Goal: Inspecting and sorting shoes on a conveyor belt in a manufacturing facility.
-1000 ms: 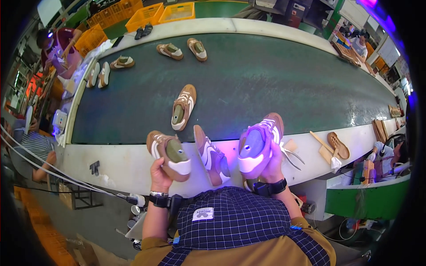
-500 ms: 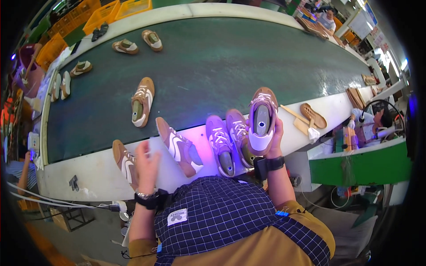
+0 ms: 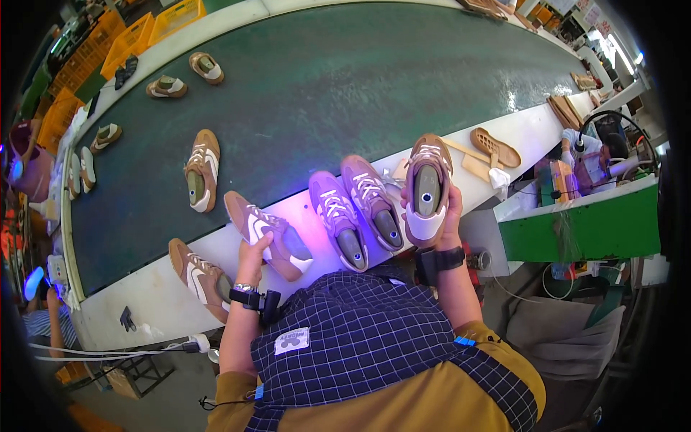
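In my right hand is a brown sneaker with white laces and a white heel, raised toe-up so its insole shows. My left hand grips another brown sneaker with a white side stripe, its thumb on the side and its other fingers mostly hidden. That shoe lies tilted on the white ledge. Two laced sneakers stand side by side between my hands, a purple-lit one and a browner one. Left of my left hand rests one more striped sneaker.
Beyond the white ledge spreads a green belt with a sneaker and several smaller-looking shoes farther off. A loose sole lies at the right. Yellow crates stand far left. A person sits beyond the green-sided bench.
My left hand, free before, has come down onto the striped sneaker beside it. My right hand still holds its shoe. The view has turned slightly, so the belt shoes appear farther left.
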Available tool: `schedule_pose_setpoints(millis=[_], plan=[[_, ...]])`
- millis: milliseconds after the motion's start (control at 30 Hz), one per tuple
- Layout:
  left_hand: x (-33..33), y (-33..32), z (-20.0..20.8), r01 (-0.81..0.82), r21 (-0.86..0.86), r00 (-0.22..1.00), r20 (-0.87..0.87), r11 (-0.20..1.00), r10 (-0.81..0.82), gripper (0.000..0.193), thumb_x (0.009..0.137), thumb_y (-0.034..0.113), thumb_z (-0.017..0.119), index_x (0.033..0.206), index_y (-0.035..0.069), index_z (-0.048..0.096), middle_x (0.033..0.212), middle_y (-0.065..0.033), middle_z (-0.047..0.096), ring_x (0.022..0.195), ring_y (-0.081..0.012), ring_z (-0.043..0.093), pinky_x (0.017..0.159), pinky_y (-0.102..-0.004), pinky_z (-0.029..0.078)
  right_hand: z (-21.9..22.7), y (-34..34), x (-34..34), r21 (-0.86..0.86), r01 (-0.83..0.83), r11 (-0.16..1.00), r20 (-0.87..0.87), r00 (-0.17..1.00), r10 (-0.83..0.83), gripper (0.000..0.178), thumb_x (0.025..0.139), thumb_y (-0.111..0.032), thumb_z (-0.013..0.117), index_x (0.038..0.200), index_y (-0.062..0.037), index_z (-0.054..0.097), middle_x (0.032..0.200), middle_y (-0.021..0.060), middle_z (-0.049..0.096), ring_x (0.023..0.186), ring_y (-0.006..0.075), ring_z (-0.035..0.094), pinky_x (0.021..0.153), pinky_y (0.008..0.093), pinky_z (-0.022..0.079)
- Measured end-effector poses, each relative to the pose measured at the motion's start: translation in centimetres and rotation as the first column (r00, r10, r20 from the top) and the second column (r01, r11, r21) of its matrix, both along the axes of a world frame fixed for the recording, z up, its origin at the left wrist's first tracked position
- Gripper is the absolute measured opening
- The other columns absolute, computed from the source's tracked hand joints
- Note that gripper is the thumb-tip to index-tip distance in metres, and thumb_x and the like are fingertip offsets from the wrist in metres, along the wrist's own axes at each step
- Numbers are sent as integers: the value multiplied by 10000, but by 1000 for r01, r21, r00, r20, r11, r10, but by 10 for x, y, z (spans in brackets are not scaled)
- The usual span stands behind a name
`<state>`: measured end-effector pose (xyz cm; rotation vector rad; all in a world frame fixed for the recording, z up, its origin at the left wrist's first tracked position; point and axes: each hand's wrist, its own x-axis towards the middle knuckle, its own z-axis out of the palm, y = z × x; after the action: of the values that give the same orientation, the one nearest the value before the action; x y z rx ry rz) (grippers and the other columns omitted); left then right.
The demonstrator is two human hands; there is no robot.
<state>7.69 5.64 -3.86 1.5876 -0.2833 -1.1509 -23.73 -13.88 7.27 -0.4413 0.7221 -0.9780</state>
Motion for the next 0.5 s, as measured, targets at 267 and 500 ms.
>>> schedule_pose_setpoints(millis=[267,500], plan=[[27,33,-2,-183,-119,880,-462,976,109,389,784,106,643,1146,4,543,1069,-76,623,964,-213,599,902,-335,448,-20,-15,-30,9,-19,1000,-105,994,20,565,827,-445,472,1191,-14,503,981,156,627,829,242,628,728,338,529],[23,42,-6,-327,-148,784,-594,933,181,385,790,88,617,1159,12,535,1108,-91,608,1029,-234,572,948,-366,426,-64,-52,-62,-25,-297,954,-579,783,229,420,812,-289,605,1099,14,569,967,90,633,844,161,609,770,281,484]])
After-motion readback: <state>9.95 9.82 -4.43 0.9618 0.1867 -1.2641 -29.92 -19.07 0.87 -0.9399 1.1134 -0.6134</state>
